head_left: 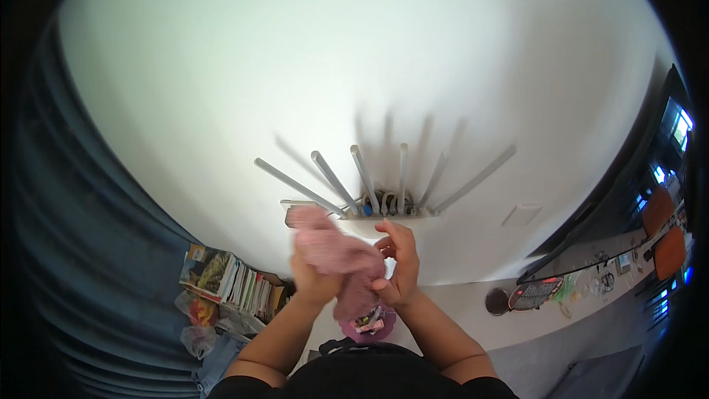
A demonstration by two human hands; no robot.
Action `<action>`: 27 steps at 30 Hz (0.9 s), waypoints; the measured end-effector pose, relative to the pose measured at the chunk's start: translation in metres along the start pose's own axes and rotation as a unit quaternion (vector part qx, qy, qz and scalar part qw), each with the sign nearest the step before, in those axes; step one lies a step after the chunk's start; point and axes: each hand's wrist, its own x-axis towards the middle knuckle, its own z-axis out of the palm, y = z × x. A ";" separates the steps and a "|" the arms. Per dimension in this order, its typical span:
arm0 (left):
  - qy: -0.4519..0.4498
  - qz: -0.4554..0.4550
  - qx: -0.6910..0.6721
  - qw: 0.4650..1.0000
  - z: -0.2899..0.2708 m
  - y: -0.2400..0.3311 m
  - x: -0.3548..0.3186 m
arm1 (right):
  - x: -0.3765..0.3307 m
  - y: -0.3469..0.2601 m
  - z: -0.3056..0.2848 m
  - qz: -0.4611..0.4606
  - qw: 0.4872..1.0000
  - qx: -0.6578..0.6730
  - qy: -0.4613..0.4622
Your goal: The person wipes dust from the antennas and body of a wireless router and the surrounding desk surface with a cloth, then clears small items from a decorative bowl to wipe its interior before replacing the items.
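A pink cloth (343,255), crumpled and partly blurred by motion, hangs in front of me. My left hand (314,281) is closed round its lower left side. My right hand (401,262) is beside the cloth on the right, its fingers curved and apart. The right thumb touches the cloth's edge, and a gap shows between thumb and fingers. Just beyond both hands a white router (413,216) with several long, fanned-out antennas stands against the wall. The cloth and hands hide part of the router's front and what lies under it.
Below the cloth is a pink container (367,334) of small items. Books (240,284) and plastic bags (198,340) stand at left beside a dark blue curtain (81,251). At right are a racket (535,294), a dark round object (497,301), a large screen (591,214) and a wall switch (522,213).
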 end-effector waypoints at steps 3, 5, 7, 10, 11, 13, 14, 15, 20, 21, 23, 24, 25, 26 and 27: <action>-0.171 -0.092 0.014 0.981 0.021 0.003 -0.009 | 0.007 -0.012 0.004 0.009 0.986 -0.154 -0.063; -0.200 -0.078 -0.006 0.977 0.020 0.006 0.001 | -0.005 0.000 -0.004 0.079 0.988 -0.133 -0.019; -0.229 -0.061 -0.029 0.971 0.020 0.009 0.011 | -0.009 0.006 -0.013 0.125 0.979 -0.153 0.040; -0.117 -0.092 -0.096 0.984 0.027 -0.003 0.011 | -0.002 0.012 -0.013 0.119 0.962 -0.225 0.094; -0.101 -0.093 -0.065 0.988 0.032 -0.007 0.014 | 0.002 0.014 -0.012 0.118 0.959 -0.243 0.083; -0.111 -0.110 -0.046 0.987 0.041 -0.018 0.024 | 0.014 0.014 -0.003 0.107 0.953 -0.277 0.063; -0.115 -0.091 -0.021 0.989 0.044 -0.022 0.027 | 0.018 0.014 0.000 0.104 0.953 -0.277 0.061; -0.118 -0.073 0.005 0.990 0.047 -0.024 0.030 | 0.022 0.013 0.003 0.100 0.954 -0.278 0.058; -0.121 -0.115 -0.048 0.985 0.043 0.002 0.053 | 0.058 -0.015 0.013 0.066 0.952 -0.298 0.036; -0.112 -0.130 -0.075 0.982 0.040 0.008 0.057 | 0.067 -0.018 0.017 0.039 0.954 -0.295 0.036; -0.058 -0.074 -0.064 0.994 0.037 0.014 0.062 | 0.083 -0.026 0.024 -0.010 0.957 -0.289 0.039; -0.032 -0.054 -0.050 0.997 0.034 0.024 0.067 | 0.091 -0.031 0.026 -0.033 0.957 -0.285 0.041; -0.006 -0.034 -0.036 0.999 0.032 0.034 0.070 | 0.099 -0.036 0.028 -0.055 0.957 -0.280 0.044; 0.004 -0.048 -0.083 0.995 0.031 0.041 0.073 | 0.107 -0.043 0.029 -0.073 0.956 -0.282 0.043; 0.016 -0.028 -0.093 0.995 0.028 0.047 0.074 | 0.115 -0.050 0.028 -0.089 0.955 -0.281 0.042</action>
